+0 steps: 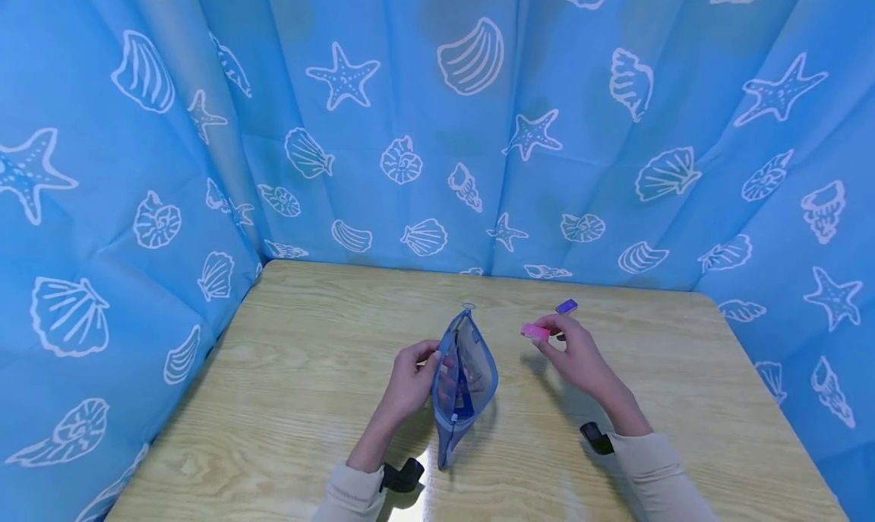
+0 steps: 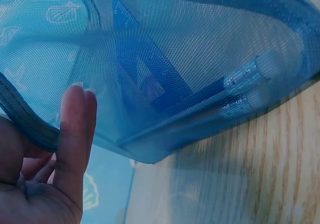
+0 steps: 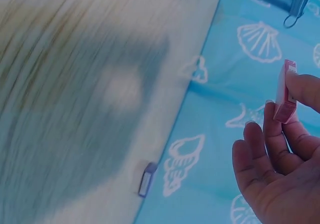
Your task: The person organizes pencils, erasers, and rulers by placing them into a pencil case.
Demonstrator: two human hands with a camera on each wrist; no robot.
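Observation:
My left hand (image 1: 410, 381) grips the left rim of a blue mesh zip pouch (image 1: 482, 366), whose mouth gapes upward. Through the mesh in the left wrist view show a blue set square (image 2: 172, 82) and two stick-like things with glittery ends (image 2: 242, 79), perhaps pencils. To the right of the pouch, my right hand (image 1: 579, 359) pinches a small pink block (image 1: 534, 331) between thumb and fingers, above the table. The block carries a pale label in the right wrist view and looks like an eraser. Just beyond that hand lies a similar purple block (image 1: 567, 306).
A light wood-grain table (image 1: 307, 340) lies under both hands. Blue curtains (image 1: 410, 74) with white shell and starfish prints hang along its back and sides. A small ring (image 1: 468, 305) sits at the pouch's far end.

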